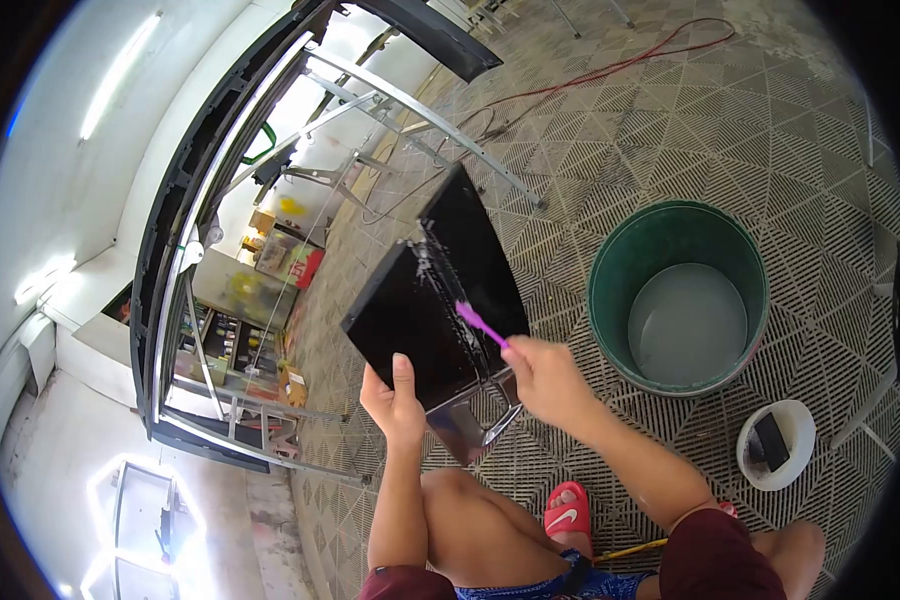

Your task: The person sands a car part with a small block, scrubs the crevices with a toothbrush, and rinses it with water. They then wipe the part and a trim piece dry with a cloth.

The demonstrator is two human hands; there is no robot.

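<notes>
My right hand (550, 380) is closed around the handle of a purple toothbrush (482, 324). The brush's head rests at a groove down the middle of a black glossy panel (382, 318), where whitish suds or residue show. My left hand (395, 402) grips the panel's lower left edge, thumb on the front face and the other fingers mostly hidden behind. The panel is tilted above my legs. At its lower end is a shiny, reflective part with a loop-shaped opening (500, 424); I cannot make out what it is.
To the right stands a green bucket (678, 382) of cloudy grey water. Beside it is a white bowl (798, 440) with a dark block (769, 443) inside. A metal stand (440, 125) holding long black trim is at upper left. A red hose (590, 82) crosses the patterned floor.
</notes>
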